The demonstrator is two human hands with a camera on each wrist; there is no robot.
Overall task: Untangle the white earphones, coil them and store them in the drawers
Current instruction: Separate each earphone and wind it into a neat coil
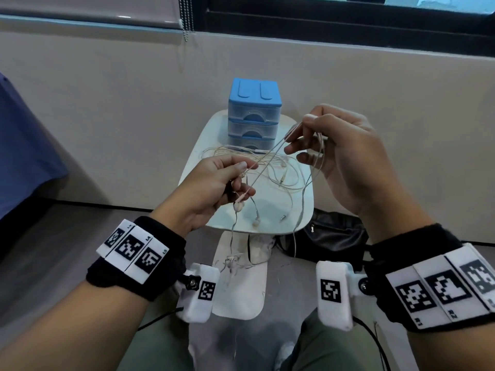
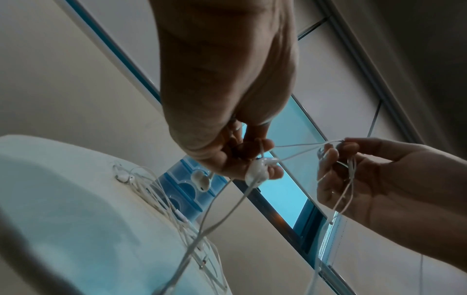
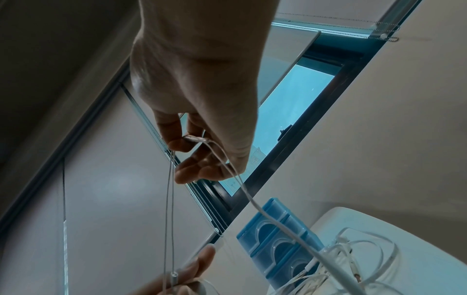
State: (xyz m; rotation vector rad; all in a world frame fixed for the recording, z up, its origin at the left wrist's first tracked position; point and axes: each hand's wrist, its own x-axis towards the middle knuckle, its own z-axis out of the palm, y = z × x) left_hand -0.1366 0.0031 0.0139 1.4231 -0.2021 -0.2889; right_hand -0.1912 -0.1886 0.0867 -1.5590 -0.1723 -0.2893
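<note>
White thin-corded earphones (image 1: 270,167) stretch between left hand (image 1: 214,186) and right hand (image 1: 342,153), both pinching cord above small white table (image 1: 308,210); untangling underway; next, probably tease loops apart, blue three-tier plastic drawers (image 1: 253,113) unopened

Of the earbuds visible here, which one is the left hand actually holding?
The earbud just under the left hand, its stem pinched between the fingertips. The other earbud hangs free lower down over the white table, untouched by either hand.
</note>
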